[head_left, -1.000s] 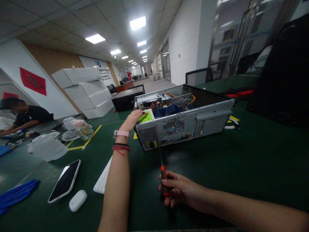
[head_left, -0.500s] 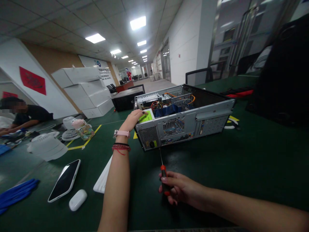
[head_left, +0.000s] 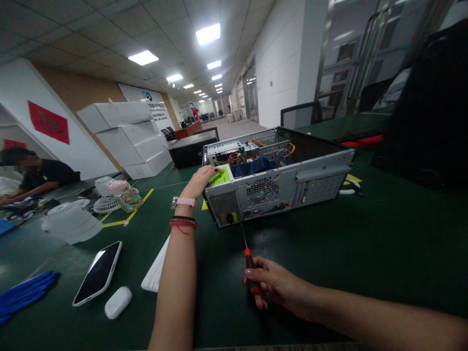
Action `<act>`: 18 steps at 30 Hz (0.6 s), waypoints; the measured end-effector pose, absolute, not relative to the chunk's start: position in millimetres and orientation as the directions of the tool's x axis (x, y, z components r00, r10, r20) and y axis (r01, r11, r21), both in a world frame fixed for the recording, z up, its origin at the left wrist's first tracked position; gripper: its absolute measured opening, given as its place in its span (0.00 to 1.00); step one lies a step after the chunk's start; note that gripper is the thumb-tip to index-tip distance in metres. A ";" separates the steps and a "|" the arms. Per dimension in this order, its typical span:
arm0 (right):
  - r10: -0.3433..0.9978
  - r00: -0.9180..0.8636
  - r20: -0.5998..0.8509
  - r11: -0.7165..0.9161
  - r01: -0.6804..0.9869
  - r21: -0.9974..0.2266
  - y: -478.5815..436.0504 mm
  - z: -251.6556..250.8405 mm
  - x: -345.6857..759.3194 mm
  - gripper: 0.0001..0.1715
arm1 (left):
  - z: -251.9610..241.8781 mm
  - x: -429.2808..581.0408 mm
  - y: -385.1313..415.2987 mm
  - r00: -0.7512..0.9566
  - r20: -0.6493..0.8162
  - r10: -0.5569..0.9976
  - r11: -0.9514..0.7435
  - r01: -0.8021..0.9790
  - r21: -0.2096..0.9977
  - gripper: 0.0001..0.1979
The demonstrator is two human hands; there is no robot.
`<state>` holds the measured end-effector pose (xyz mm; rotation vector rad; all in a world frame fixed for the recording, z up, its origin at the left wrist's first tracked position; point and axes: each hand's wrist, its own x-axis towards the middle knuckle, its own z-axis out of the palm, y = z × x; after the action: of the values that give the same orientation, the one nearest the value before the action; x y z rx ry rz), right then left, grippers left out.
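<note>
An open grey computer case [head_left: 314, 178] lies on its side on the green table [head_left: 383, 243], with its rear panel facing me. My left hand [head_left: 199, 181] rests on the case's near left corner, fingers curled over the power supply with its green label [head_left: 221, 175]. My right hand [head_left: 272, 285] grips the red and black handle of a screwdriver [head_left: 247, 258]. The screwdriver's thin shaft points up at the lower edge of the rear panel, by the power socket. Wires and a blue part show inside the case.
A phone [head_left: 98, 273], a white mouse-like case [head_left: 117, 302] and a white flat panel [head_left: 157, 268] lie at my left. Blue gloves [head_left: 25, 292], white fan parts [head_left: 71, 222] and a seated person [head_left: 36, 175] are further left. A black case [head_left: 431, 107] stands at the right.
My right hand with the screwdriver has shifted slightly right and turned a little; the tip stays at the rear panel's lower edge. My left hand has not moved.
</note>
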<state>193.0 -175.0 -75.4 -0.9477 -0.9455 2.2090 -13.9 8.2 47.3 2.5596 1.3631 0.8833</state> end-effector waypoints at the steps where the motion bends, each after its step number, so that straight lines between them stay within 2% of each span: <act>1: 0.702 -0.599 -0.385 -0.597 -0.201 -0.777 -175.5 -75.1 192.8 0.27 | 47.8 -13.9 7.9 0.435 0.440 0.786 -0.596 0.722 0.351 0.21; 18: 0.628 -0.684 -0.371 -0.644 -0.190 -0.741 -172.2 -79.4 194.4 0.24 | 53.7 -8.5 0.4 0.419 0.405 0.813 -0.569 0.719 0.398 0.22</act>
<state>194.4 -172.2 -79.4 -0.8651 -0.9471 2.3251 -8.5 0.4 53.7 2.5050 1.3655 0.8546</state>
